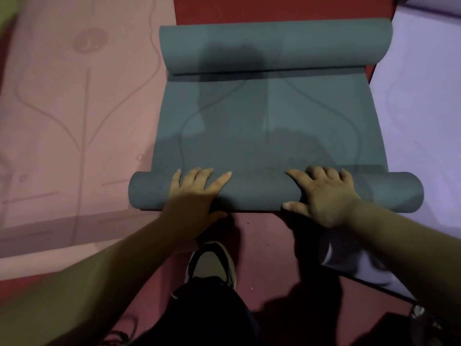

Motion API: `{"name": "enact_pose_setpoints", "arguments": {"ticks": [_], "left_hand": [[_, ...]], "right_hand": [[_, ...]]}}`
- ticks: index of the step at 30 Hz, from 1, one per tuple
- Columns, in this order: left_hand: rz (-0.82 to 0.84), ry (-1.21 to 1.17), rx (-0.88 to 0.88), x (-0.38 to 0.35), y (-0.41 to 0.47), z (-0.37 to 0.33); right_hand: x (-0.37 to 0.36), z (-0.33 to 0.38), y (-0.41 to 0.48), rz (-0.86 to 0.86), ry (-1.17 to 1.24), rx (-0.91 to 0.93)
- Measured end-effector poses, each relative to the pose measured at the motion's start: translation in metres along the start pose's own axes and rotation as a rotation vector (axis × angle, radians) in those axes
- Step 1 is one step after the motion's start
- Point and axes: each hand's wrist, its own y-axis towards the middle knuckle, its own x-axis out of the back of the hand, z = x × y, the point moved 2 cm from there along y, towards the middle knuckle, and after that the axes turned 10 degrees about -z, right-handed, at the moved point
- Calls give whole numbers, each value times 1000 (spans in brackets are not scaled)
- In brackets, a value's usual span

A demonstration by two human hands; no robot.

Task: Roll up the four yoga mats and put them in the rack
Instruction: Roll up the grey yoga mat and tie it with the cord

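Observation:
A dark teal yoga mat (269, 126) lies on the red floor in front of me, rolled at both ends: a thick roll (274, 48) at the far end and a thinner roll (257, 193) at the near end. My left hand (197, 193) presses on the near roll left of centre, fingers spread and straight. My right hand (326, 196) presses on the same roll right of centre, fingers spread over the top and thumb against its near side. A pink mat (74, 108) lies flat to the left. A lilac mat (419, 108) lies flat to the right.
Red floor (262, 233) shows between me and the teal mat. My shoe (212, 260) and dark trouser leg stand just behind the near roll. The lilac mat's near corner (354, 265) curls up by my right forearm. No rack is in view.

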Motion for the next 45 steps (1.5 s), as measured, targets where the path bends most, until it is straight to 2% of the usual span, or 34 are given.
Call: {"name": "enact_pose_setpoints", "arguments": {"ticks": [9,21,27,31,40,45], "left_hand": [[37,-82,6,-3,12,12],[-27,-4,27,0,1,1],[-44,-49,9,-3,11,11],[14,-73,9,-4,18,17],[-28,6,45,-3,8,3],[3,-38,60,-5,19,11]], "right_hand": [[-15,4,-7,-115,-61,-11],[-2,0,5,-26,-29,-22],[-10,4,-1,-100,-43,-32],[-10,4,-1,-132,-37,-48],[5,-1,15,-18,-15,-28],[2,-1,13,-56,-26,-23]]}}
